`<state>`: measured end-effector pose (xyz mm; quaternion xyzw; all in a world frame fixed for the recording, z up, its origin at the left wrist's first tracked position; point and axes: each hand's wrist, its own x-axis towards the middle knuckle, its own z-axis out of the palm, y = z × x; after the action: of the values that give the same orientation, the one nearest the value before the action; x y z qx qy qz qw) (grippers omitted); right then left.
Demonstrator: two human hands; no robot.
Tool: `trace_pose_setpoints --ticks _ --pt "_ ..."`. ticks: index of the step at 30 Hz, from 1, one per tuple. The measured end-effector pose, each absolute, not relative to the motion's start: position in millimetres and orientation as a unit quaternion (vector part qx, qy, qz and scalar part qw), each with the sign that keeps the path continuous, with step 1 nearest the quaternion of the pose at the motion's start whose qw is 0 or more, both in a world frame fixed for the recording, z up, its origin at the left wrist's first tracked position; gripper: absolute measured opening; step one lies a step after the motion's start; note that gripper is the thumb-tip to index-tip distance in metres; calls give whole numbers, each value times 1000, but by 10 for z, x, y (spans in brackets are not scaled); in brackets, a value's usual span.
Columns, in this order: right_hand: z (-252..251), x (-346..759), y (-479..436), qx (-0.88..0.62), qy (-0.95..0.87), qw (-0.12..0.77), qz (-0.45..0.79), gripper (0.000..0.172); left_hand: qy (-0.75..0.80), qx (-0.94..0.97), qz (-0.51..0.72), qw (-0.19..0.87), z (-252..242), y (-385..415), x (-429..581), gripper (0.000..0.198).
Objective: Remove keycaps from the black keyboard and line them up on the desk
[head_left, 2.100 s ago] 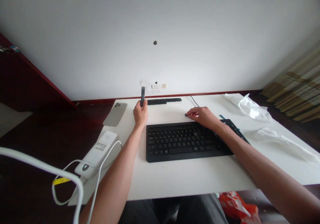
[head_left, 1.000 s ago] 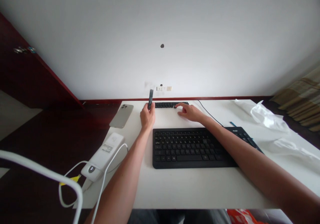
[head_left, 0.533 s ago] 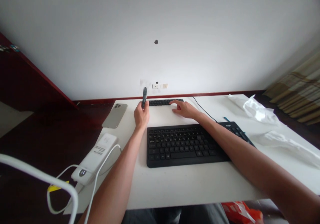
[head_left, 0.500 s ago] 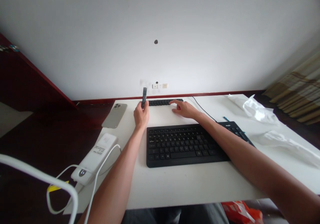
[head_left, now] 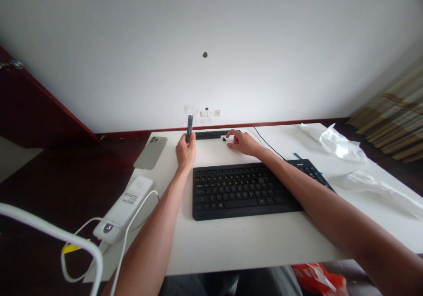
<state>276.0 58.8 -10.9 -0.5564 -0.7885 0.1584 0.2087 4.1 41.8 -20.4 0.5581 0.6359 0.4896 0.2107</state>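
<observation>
My left hand [head_left: 186,152] is closed around a slim dark grey tool [head_left: 189,127], which stands upright with its tip above the fingers; its exact kind is unclear. Along the far side of the white table [head_left: 264,238] lies a band of small black keycaps [head_left: 211,135]. My right hand [head_left: 243,143] hovers at the right end of that band, its index finger and thumb apart with nothing between them. One loose black keycap [head_left: 224,139] lies just left of these fingertips, a little in front of the others. A black keyboard [head_left: 244,192] lies below, partly hidden by my right forearm.
At the left are a grey phone [head_left: 150,153] and a white power bank [head_left: 124,210] with white cables [head_left: 128,225]. Crumpled white plastic bags [head_left: 340,146] lie on the right, near a thin blue tool [head_left: 298,155]. A black cable [head_left: 269,144] runs behind the keyboard.
My right index finger has lifted off the keycaps and moved slightly right, leaving a loose keycap visible in front of the band. My left hand still holds the tool upright.
</observation>
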Motion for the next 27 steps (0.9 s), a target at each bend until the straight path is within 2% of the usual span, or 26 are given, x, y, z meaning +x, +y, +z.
trace_pose_setpoints --ticks 6,10,17,27 --pt "-159 2762 633 -557 -778 248 150 35 636 560 488 207 -207 424 43 38" --pt "-156 2745 640 -533 -797 241 152 38 639 562 484 204 -205 426 42 39" --pt "-123 2744 616 -516 -809 244 142 32 633 564 487 209 -214 428 38 39" --pt "-124 2723 621 -520 -793 269 167 12 632 566 488 205 -205 426 43 36"
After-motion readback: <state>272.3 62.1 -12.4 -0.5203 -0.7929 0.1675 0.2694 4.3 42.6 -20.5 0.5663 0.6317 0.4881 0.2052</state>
